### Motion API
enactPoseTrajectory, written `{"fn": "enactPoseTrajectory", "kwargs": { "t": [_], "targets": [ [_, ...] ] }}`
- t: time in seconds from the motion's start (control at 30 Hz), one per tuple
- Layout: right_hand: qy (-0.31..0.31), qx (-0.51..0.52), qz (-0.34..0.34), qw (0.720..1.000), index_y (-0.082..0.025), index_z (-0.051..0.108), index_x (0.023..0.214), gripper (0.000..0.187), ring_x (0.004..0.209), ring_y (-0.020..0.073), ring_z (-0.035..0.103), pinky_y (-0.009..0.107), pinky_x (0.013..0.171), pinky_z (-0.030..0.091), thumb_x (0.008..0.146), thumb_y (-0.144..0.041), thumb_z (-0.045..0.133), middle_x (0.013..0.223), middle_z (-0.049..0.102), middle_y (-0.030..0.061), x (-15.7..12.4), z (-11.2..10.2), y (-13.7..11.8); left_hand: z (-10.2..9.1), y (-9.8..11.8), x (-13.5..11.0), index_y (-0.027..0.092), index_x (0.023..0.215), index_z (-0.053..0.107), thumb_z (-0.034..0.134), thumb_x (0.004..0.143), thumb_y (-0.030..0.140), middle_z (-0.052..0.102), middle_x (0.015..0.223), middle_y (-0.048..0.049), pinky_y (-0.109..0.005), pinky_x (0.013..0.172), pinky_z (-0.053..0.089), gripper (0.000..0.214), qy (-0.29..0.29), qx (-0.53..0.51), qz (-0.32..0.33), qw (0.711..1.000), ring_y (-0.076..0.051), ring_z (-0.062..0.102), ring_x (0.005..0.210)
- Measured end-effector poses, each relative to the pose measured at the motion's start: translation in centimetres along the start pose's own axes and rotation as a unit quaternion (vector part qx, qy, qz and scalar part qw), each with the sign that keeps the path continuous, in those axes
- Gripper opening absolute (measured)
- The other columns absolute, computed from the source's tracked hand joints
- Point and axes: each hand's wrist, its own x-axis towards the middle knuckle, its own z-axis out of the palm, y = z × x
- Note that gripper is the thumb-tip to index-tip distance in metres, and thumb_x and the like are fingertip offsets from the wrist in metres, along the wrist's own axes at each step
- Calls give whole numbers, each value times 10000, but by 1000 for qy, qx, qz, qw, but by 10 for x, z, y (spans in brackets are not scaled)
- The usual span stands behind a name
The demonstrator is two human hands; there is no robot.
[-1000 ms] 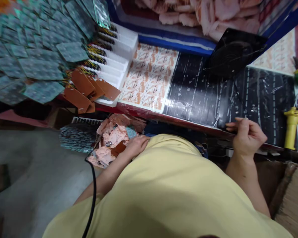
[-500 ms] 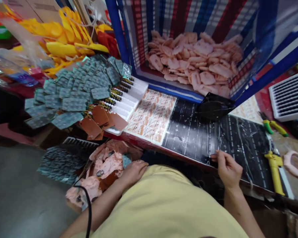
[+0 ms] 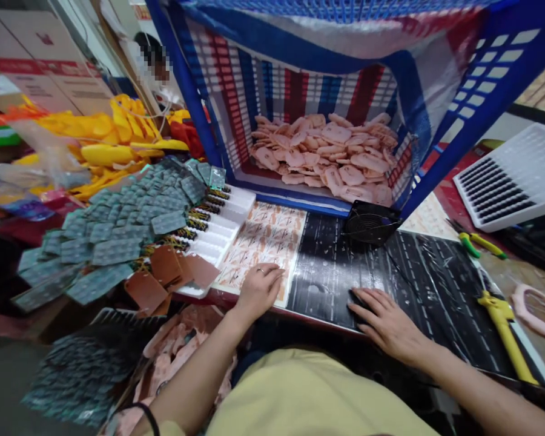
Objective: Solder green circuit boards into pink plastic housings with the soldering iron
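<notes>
My left hand (image 3: 258, 289) rests on the near edge of a printed sheet of small orange-and-white pieces (image 3: 262, 239), fingers loosely curled with nothing in them. My right hand (image 3: 384, 321) lies flat, fingers spread, on the black mat (image 3: 418, 284) near the table's front edge. A small black fan (image 3: 370, 223) stands on the mat just beyond it. Behind the mat a blue crate (image 3: 295, 200) lying on its side holds a heap of pink flat pieces (image 3: 331, 157).
Teal circuit boards (image 3: 118, 233) and brown boards (image 3: 163, 272) pile at the left beside a white tray (image 3: 222, 227). A yellow tool (image 3: 504, 327), green-handled pliers (image 3: 479, 241) and a white grid tray (image 3: 508, 181) lie at the right. A bin of pink pieces (image 3: 177, 351) sits below the table.
My left hand rose from the bin of pink pieces below the table onto the printed sheet. My right hand opened flat on the mat. The view tilted upward.
</notes>
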Motion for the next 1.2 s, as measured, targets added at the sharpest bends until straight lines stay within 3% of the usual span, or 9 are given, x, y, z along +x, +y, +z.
{"fn": "enactPoseTrajectory", "kwargs": {
  "t": [0.13, 0.23, 0.33, 0.47, 0.6, 0.83, 1.03, 1.2],
  "targets": [
    [-80, 39, -64, 994, -307, 504, 1429, 526, 1400, 260, 443, 485, 1146, 412, 953, -529, 536, 1561, 409, 75, 6, -8, 18, 4, -20, 8, 157, 1168, 690, 484, 971, 295, 664, 1225, -161, -513, 1016, 504, 317, -81, 57, -5, 995, -313, 600, 1176],
    [-80, 49, -84, 992, -309, 454, 1469, 588, 1407, 266, 433, 487, 1136, 418, 943, -560, 533, 1585, 367, 77, 7, -10, 25, 4, -24, 5, 150, 1352, 586, 461, 983, 366, 572, 1393, -183, -580, 1087, 429, 444, -117, 92, 0, 989, -367, 473, 1347],
    [-74, 31, -93, 992, -326, 453, 1467, 559, 1402, 267, 430, 482, 1122, 424, 948, -519, 531, 1597, 346, 61, 5, -8, 26, 4, -22, 2, 158, 1416, 524, 457, 981, 396, 518, 1459, -181, -580, 1112, 404, 500, -145, 110, -24, 983, -370, 412, 1404],
    [-73, -10, -101, 992, -311, 466, 1458, 555, 1381, 263, 432, 450, 1081, 438, 956, -544, 493, 1556, 413, 77, 0, -1, 25, 2, -16, 4, 158, 1370, 564, 444, 975, 362, 531, 1445, -186, -564, 1121, 399, 460, -163, 89, -62, 981, -359, 434, 1389],
    [-68, -20, -59, 996, -304, 526, 1395, 438, 1326, 259, 471, 446, 1061, 416, 973, -407, 470, 1441, 541, 84, -6, 0, 21, -4, -10, 9, 199, 1341, 582, 449, 975, 319, 551, 1433, -151, -545, 1127, 400, 408, -177, 61, -99, 977, -332, 460, 1371],
    [-100, 39, 8, 994, -359, 540, 1368, 425, 1319, 233, 480, 431, 1130, 348, 949, -425, 525, 1394, 590, 38, -22, 3, 12, -10, -5, 13, 189, 1237, 637, 482, 948, 200, 630, 1336, -119, -491, 1105, 440, 328, -133, -14, -153, 979, -287, 530, 1310],
    [-119, 38, -35, 992, -319, 537, 1393, 455, 1301, 257, 496, 469, 1128, 324, 939, -351, 560, 1348, 624, 62, -37, 7, 19, -4, -5, 6, 174, 1086, 674, 518, 866, 74, 702, 1200, -107, -463, 1015, 528, 287, -31, -57, -175, 982, -256, 623, 1191],
    [-106, 44, -49, 992, -308, 559, 1384, 450, 1286, 286, 513, 492, 1091, 353, 934, -318, 554, 1325, 639, 79, -41, 9, 21, -1, -5, 2, 186, 955, 696, 507, 829, 54, 736, 1116, -84, -438, 965, 563, 263, 12, -67, -188, 980, -229, 666, 1124]
  ]
}}
